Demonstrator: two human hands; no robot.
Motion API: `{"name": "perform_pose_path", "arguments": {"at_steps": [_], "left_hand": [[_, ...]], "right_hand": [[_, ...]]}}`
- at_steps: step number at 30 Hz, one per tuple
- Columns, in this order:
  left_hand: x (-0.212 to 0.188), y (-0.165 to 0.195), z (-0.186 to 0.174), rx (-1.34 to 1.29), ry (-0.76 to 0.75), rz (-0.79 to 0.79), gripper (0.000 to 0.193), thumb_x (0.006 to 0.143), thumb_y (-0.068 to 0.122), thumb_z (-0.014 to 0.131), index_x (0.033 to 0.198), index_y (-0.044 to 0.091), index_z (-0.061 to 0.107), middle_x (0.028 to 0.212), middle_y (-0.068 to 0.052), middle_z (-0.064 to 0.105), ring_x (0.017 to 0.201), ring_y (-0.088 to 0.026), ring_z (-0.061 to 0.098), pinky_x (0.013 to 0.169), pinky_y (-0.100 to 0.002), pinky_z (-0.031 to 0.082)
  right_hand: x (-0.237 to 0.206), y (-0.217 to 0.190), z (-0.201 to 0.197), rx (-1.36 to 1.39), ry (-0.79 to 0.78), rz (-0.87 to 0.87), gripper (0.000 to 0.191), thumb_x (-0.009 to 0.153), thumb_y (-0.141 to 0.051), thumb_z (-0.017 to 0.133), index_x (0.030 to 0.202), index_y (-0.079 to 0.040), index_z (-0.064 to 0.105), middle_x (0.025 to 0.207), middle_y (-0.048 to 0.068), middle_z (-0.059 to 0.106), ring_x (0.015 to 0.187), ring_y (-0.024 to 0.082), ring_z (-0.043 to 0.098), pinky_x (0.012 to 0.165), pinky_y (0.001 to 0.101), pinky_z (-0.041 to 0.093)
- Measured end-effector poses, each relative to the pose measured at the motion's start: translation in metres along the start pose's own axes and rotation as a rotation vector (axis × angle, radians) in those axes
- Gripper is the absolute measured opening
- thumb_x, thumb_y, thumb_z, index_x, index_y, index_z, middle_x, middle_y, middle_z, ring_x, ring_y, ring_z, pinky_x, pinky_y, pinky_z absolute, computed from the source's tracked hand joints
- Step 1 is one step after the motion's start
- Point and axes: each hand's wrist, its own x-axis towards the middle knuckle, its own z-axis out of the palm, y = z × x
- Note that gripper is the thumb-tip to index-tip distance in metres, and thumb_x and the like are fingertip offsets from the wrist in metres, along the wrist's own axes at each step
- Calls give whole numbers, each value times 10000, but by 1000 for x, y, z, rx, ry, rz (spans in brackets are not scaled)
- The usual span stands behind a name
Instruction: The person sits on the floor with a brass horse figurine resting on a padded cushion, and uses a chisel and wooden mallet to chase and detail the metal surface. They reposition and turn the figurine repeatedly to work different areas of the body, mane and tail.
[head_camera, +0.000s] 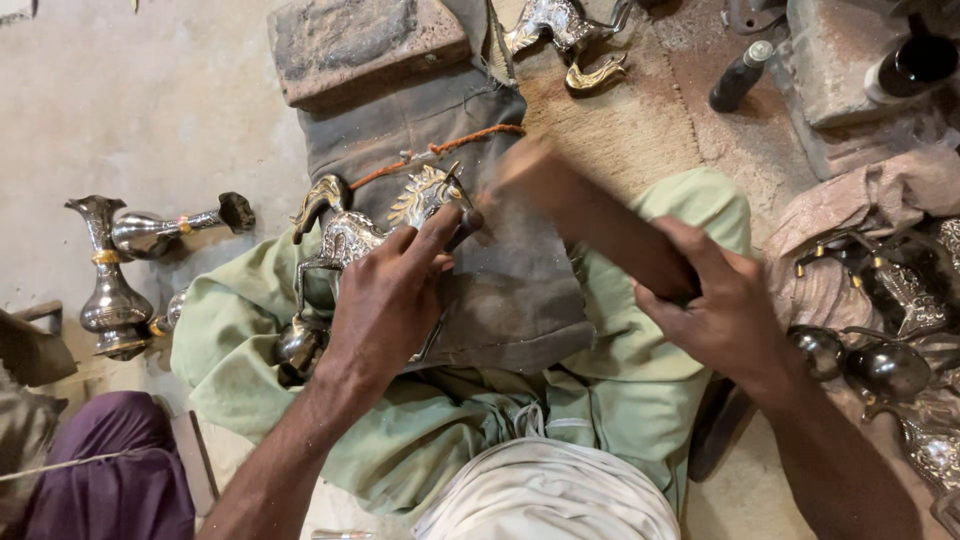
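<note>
two metal horse figures (350, 240) (565, 30), two silver vases (110, 290) (175, 228), one dark bottle (740, 77), one wooden mallet (590, 215)

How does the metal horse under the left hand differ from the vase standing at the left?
The horse lies on its side across the lap, held by the left hand; the vase stands upright on the floor, untouched. The horse is a legged, gold-maned figure; the vase is a smooth, necked vessel with a gold band. Both are shiny silver-coloured metal with gold accents.

No labels, signs or screens in view. Nearest to a package: a small dark bottle (741, 76) with a pale cap, lying tilted on the floor, well beyond the right grip (722, 300).
</note>
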Motion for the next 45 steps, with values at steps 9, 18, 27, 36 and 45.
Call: {"name": "perform_pose_path", "arguments": {"at_steps": [9,18,27,36,45], "left_hand": [[-1,-13,-2,22,-2,5,713,792,-95,609,1449,174,541,918,-147,679,745,-339,728,648,-468,600],[-4,-15,-5,-43,-7,10,583,879,-62,630,1410,165,553,965,-132,704,860,-297,769,663,-461,591],[-4,-18,-8,-89,6,34,633,829,-114,592,1408,138,541,1043,-132,711,905,-278,778,706,-421,620],[-8,-21,-9,-20,-26,-11,585,856,-68,648,1392,151,567,890,-136,669,762,-336,722,628,-467,569],[-12,-26,-10,22,-36,36,665,787,-79,645,1409,140,557,849,-137,642,707,-358,674,629,-484,563]], "right_hand": [[3,0,15,-216,-201,-50,656,808,-137,829,1387,-90,524,939,146,758,733,234,746,638,342,641],[8,-6,18,-4,-19,-89,629,805,-120,808,1377,-89,550,983,171,744,790,231,761,658,341,615],[14,3,25,5,-97,-73,618,854,-129,817,1393,-54,522,1030,188,736,809,233,760,640,295,606],[17,2,21,-67,-101,-97,581,837,-165,844,1348,-105,574,908,126,770,704,201,752,581,304,640],[19,-4,21,-30,-67,-141,625,871,-227,851,1387,-71,535,996,161,734,834,221,758,649,309,649]]}}
